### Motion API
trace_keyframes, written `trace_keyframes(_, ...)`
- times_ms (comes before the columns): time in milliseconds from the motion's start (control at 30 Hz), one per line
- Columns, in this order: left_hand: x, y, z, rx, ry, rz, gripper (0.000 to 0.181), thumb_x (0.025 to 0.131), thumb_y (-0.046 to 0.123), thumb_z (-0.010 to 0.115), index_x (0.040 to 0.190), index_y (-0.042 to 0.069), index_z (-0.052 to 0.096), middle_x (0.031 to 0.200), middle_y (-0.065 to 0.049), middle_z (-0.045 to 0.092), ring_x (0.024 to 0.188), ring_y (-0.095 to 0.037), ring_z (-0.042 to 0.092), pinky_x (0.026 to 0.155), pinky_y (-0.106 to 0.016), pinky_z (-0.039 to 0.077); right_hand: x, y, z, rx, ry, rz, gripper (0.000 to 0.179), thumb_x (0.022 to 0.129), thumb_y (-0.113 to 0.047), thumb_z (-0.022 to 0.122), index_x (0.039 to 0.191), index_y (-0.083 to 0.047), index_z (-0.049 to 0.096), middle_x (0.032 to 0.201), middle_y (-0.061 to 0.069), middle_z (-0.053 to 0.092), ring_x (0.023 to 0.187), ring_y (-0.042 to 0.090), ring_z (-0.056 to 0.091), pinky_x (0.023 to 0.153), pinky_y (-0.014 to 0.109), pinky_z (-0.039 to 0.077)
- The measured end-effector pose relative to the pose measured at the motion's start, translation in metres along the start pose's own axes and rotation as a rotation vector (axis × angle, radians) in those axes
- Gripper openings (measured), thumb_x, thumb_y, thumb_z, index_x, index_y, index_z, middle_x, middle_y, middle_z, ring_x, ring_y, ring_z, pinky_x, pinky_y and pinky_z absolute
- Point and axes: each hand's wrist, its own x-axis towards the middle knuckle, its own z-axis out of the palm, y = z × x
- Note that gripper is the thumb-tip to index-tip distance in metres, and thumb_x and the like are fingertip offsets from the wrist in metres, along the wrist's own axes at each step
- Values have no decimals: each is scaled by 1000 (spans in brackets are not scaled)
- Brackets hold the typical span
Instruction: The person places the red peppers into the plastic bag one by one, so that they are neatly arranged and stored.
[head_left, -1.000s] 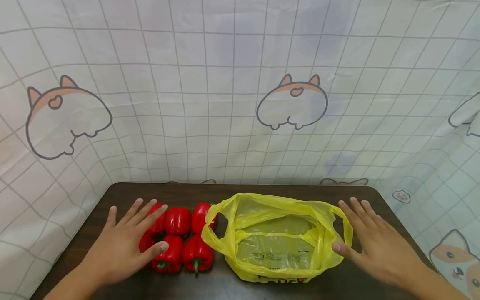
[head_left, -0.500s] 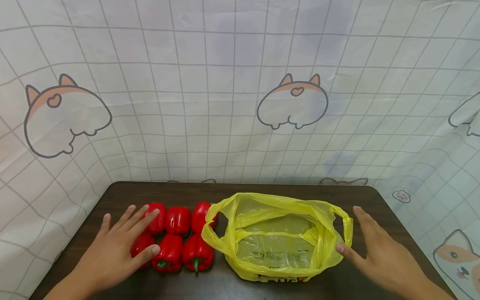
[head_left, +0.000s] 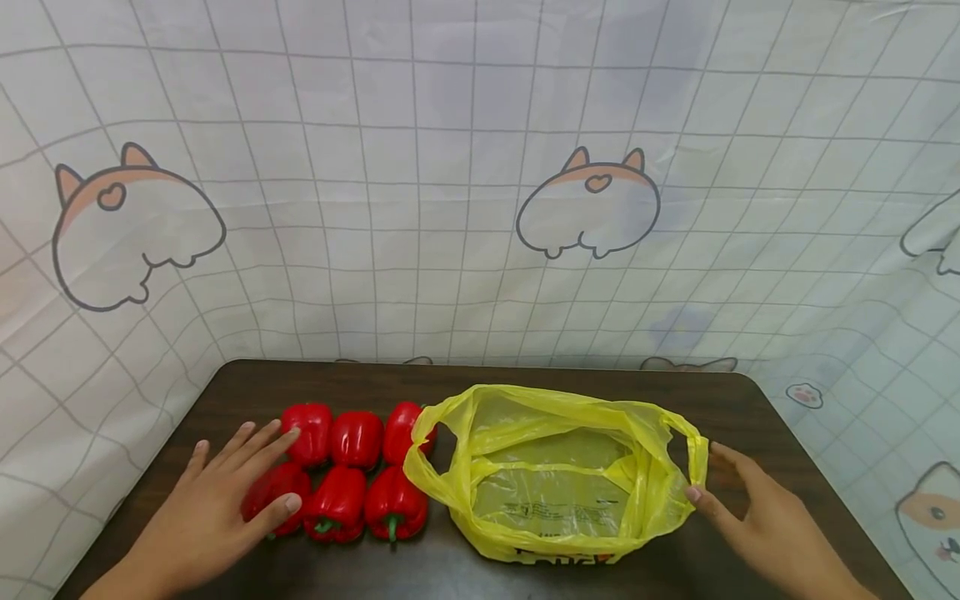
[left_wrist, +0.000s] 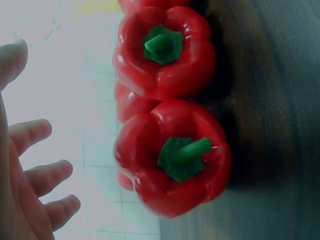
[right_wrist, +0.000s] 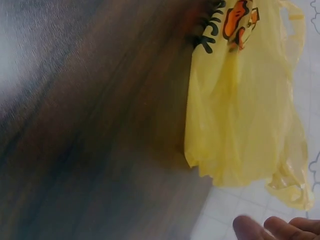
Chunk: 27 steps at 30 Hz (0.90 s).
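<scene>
Several red bell peppers (head_left: pixel 335 504) with green stems lie in two rows at the left of the dark table. My left hand (head_left: pixel 201 517) is spread beside and partly over the leftmost front bell pepper (head_left: pixel 279 496); the left wrist view shows its fingers apart from the nearest bell pepper (left_wrist: pixel 172 160). A yellow plastic bag (head_left: pixel 547 546) stands with its mouth wide, right of the peppers. At its right handle (head_left: pixel 699 458), my right hand (head_left: pixel 776 521) has thumb and forefinger right at the edge. In the right wrist view the fingertips (right_wrist: pixel 247 227) show just below the bag.
The dark wooden table (head_left: pixel 570 379) has rounded far corners. A white grid-patterned cloth (head_left: pixel 420 317) with cartoon dogs hangs behind it and along both sides. The bag's left handle (head_left: pixel 420 479) overlaps the rightmost peppers.
My left hand has drawn back to the left, uncovering more of the peppers. My right hand has lowered, its spread fingers coming together toward the bag's right handle.
</scene>
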Motion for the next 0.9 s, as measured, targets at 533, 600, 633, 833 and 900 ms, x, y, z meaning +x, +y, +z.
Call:
trace_keyframes(533, -10, -19, 10, -38, -20, -57, 73, 96, 51, 68, 156, 17, 44, 159, -19, 39, 144, -53, 30, 113, -75, -3, -3, 4, 16, 303, -93, 180, 79, 98, -52, 64, 149, 2, 39, 135, 25, 59, 110, 35, 67, 79, 42, 60)
trace_keyframes(600, -11, -22, 12, -45, -19, -58, 73, 95, 51, 69, 155, 16, 44, 158, -19, 39, 143, -53, 31, 113, -75, -1, -3, 3, 18, 366, -95, 193, 76, 99, -46, 65, 149, 5, 38, 137, 27, 56, 110, 34, 67, 77, 36, 61)
trace_keyframes(633, -12, -23, 12, -50, -17, -58, 73, 95, 50, 69, 155, 16, 45, 158, -20, 40, 142, -54, 31, 113, -75, 1, -2, 2, 19, 395, -94, 199, 75, 100, -43, 66, 149, 6, 37, 137, 28, 56, 110, 34, 67, 76, 34, 61)
trace_keyframes(833, -16, -35, 19, -66, 19, -52, 70, 94, 45, 73, 151, 13, 49, 153, -23, 44, 135, -57, 38, 110, -78, 12, -3, 0, 22, 461, -76, 212, 68, 101, -33, 67, 147, 8, 38, 133, 26, 59, 109, 32, 68, 78, 33, 61)
trace_keyframes(900, -18, -38, 21, -70, 36, -49, 69, 93, 43, 74, 150, 13, 50, 151, -23, 46, 133, -57, 40, 108, -80, 15, -3, -1, 23, 479, -73, 217, 66, 101, -31, 67, 147, 7, 39, 132, 25, 59, 109, 30, 68, 79, 33, 60)
